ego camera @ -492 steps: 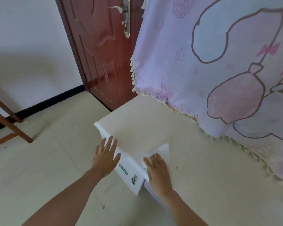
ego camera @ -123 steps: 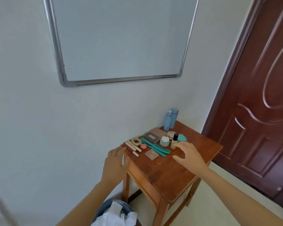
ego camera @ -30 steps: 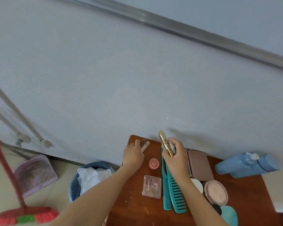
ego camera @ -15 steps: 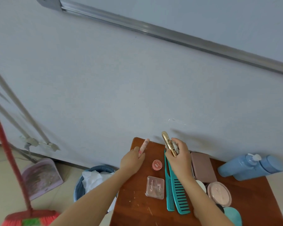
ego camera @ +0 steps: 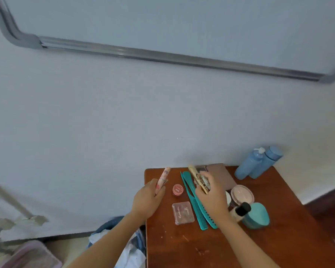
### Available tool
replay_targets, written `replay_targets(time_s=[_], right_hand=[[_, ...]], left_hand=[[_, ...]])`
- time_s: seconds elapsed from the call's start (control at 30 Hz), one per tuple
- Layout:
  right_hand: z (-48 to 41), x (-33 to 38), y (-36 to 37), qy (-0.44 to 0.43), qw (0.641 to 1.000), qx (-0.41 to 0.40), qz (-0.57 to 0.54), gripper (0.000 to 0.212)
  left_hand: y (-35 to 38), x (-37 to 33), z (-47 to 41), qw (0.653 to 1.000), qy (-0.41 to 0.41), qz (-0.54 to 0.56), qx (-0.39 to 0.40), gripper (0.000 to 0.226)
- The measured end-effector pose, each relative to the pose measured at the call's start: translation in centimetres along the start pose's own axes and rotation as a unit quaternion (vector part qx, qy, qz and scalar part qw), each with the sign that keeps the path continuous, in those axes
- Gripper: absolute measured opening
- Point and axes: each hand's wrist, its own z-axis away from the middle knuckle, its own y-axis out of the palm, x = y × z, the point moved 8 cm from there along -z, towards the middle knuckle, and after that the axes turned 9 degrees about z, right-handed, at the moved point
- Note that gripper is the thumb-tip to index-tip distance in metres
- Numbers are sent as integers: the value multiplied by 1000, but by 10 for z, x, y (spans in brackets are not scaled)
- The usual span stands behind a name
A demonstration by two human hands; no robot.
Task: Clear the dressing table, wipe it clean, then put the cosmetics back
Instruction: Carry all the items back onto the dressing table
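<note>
On a small brown wooden table (ego camera: pixel 278 244) by the wall lie cosmetics. My left hand (ego camera: pixel 147 200) grips a pink tube (ego camera: pixel 163 176) above the table's left edge. My right hand (ego camera: pixel 213 196) holds a gold tube (ego camera: pixel 196 176) together with a small greyish item, above two teal combs (ego camera: pixel 196 206). Between the hands sit a small red pot (ego camera: pixel 178 189) and a clear pink case (ego camera: pixel 183 212). Right of my right hand are a round pink compact (ego camera: pixel 242 194), a black-capped bottle (ego camera: pixel 240 210), a teal sponge case (ego camera: pixel 256 216), a brown palette (ego camera: pixel 221 174) and two blue bottles (ego camera: pixel 257 163).
A blue bin (ego camera: pixel 124 242) with white crumpled paper stands on the floor left of the table. A pink dustpan (ego camera: pixel 27 256) lies at the bottom left. A whiteboard frame (ego camera: pixel 162 57) hangs on the wall above. A dark door edge (ego camera: pixel 331 202) is at the right.
Both hands have lifted their tubes slightly off the table. The camera has tilted up and left, so the table now sits lower right in view.
</note>
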Motion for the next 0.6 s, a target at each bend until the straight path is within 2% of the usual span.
replay_targets(time_s=[0.17,0.27,0.5,0.6], right_hand=[[83,-8,-32,100,987,-128,20,35],[154,-14,-39,187,963,-190,51,37],[353,-39,-91,379,872,-288,115,34],[435,-43,-115,435,829,-330,123,38]], left_hand=[[17,-27,26,987,114,-2,115,14],[31,-40,62,962,182,-9,201,16],[80,-98,196,878,283,-51,382,34],[92,-116,261,843,324,-62,424,39]])
